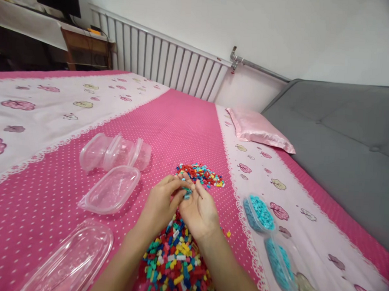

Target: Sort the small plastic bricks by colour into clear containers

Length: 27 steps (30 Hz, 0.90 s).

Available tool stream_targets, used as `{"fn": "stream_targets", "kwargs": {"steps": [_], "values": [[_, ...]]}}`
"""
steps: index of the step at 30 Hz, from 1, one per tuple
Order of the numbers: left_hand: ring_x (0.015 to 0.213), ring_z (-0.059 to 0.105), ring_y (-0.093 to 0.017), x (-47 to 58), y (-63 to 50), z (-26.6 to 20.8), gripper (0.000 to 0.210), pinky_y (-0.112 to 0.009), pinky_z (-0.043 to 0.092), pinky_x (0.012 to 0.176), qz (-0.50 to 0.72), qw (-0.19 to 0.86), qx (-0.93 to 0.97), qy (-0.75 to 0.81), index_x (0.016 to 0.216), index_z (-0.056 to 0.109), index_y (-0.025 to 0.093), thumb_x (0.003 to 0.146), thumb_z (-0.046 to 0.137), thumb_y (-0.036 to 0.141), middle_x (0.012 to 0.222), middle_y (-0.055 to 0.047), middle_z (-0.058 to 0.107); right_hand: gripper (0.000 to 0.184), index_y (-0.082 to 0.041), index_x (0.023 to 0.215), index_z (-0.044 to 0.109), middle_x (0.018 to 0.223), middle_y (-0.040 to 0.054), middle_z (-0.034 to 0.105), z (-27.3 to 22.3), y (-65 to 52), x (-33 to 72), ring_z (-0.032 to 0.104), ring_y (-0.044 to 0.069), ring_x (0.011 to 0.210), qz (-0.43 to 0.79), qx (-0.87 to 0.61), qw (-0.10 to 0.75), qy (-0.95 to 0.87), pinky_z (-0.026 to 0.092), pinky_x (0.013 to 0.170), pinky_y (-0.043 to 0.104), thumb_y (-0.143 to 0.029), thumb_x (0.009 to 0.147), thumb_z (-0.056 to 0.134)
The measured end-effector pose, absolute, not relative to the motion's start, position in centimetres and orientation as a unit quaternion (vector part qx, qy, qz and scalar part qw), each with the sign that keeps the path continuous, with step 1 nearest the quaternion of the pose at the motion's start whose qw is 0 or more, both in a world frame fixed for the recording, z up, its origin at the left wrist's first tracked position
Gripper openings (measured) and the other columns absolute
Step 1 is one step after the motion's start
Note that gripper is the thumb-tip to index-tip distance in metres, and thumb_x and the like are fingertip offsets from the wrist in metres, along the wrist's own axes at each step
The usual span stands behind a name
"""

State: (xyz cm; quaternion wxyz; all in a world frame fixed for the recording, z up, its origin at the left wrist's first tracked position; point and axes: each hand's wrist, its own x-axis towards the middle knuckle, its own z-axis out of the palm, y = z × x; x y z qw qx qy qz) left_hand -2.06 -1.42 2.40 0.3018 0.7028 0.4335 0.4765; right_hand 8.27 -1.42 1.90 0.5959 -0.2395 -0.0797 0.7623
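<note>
Small blue pieces (187,194) lie in an upturned, cupped right hand (199,208).

Fingers of the left hand (161,198) bend over them; whether they pinch one cannot be told. The pieces look light, stiff and perhaps slick, best taken by their sides between fingertips. A mixed pile (178,268) spreads beneath the grip; two clear tubs (250,215) sit to its right.

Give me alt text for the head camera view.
The right hand cups blue pieces, the left hand over its palm, above multicoloured bricks on a pink-and-white bed. See-through containers lie left; two tubs of blue pieces sit right.
</note>
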Motion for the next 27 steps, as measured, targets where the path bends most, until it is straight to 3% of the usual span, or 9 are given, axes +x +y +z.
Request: {"fn": "stream_targets", "kwargs": {"steps": [4, 8, 14, 20, 24, 27], "values": [[0.071, 0.054, -0.013, -2.6, -1.5, 3.2, 0.017, -0.027, 0.043, 0.068, 0.452, 0.251, 0.739, 0.431, 0.089, 0.063, 0.020, 0.079, 0.050, 0.018, 0.081, -0.002, 0.060, 0.027, -0.014, 0.090, 0.059, 0.077, 0.0037, 0.064, 1.7, -0.7, 9.0, 0.062, 0.008, 0.070, 0.767, -0.237, 0.595, -0.038, 0.052, 0.065, 0.017, -0.023, 0.091, 0.034], [0.070, 0.054, -0.014, -3.7, -1.6, 3.9, 0.018, -0.027, 0.044, 0.066, 0.411, 0.220, 0.763, 0.447, 0.088, 0.063, 0.020, 0.080, 0.049, 0.029, 0.079, -0.002, 0.061, 0.020, -0.013, 0.089, 0.059, 0.074, 0.0031, 0.062, 2.8, -0.3, 10.9, 0.062, 0.007, 0.071, 0.733, -0.286, 0.617, 0.028, 0.052, 0.062, 0.013, -0.008, 0.086, 0.040], [0.073, 0.058, -0.018, -3.7, -0.6, 2.6, 0.024, -0.028, 0.045, 0.066, 0.191, 0.307, 0.855, 0.371, 0.087, 0.065, 0.023, 0.079, 0.047, 0.035, 0.081, -0.003, 0.064, 0.027, -0.014, 0.088, 0.058, 0.068, 0.0004, 0.059, 5.0, -3.5, 16.7, 0.059, 0.005, 0.063, 0.650, -0.328, 0.685, 0.025, 0.050, 0.052, 0.008, 0.004, 0.079, 0.040], [0.071, 0.059, -0.020, -2.5, 0.2, 1.5, 0.026, -0.029, 0.046, 0.063, 0.106, 0.322, 0.878, 0.339, 0.087, 0.068, 0.024, 0.071, 0.050, 0.032, 0.082, -0.004, 0.066, 0.014, -0.014, 0.075, 0.057, 0.075, 0.0026, 0.059, 4.7, -9.7, 25.3, 0.059, 0.008, 0.068, 0.478, -0.408, 0.777, 0.029, 0.054, 0.062, 0.014, -0.003, 0.077, 0.048], [0.073, 0.060, -0.022, -3.0, 0.5, 2.2, 0.033, -0.031, 0.046, 0.065, 0.130, 0.309, 0.867, 0.369, 0.092, 0.067, 0.023, 0.072, 0.049, 0.041, 0.084, -0.005, 0.067, 0.013, -0.018, 0.067, 0.055, 0.070, -0.0014, 0.056, 2.9, -11.2, 29.7, 0.056, 0.007, 0.066, 0.336, -0.471, 0.815, 0.033, 0.053, 0.065, 0.017, -0.007, 0.074, 0.051], [0.062, 0.058, -0.021, -3.5, 0.7, 2.5, 0.036, -0.030, 0.045, 0.057, 0.155, 0.296, 0.852, 0.403, 0.091, 0.067, 0.023, 0.069, 0.052, 0.048, 0.073, -0.003, 0.066, 0.014, -0.019, 0.068, 0.055, 0.075, -0.0013, 0.057, 1.8, -11.3, 30.8, 0.056, 0.010, 0.073, 0.271, -0.537, 0.798, 0.031, 0.051, 0.070, 0.023, -0.022, 0.078, 0.047]]}}
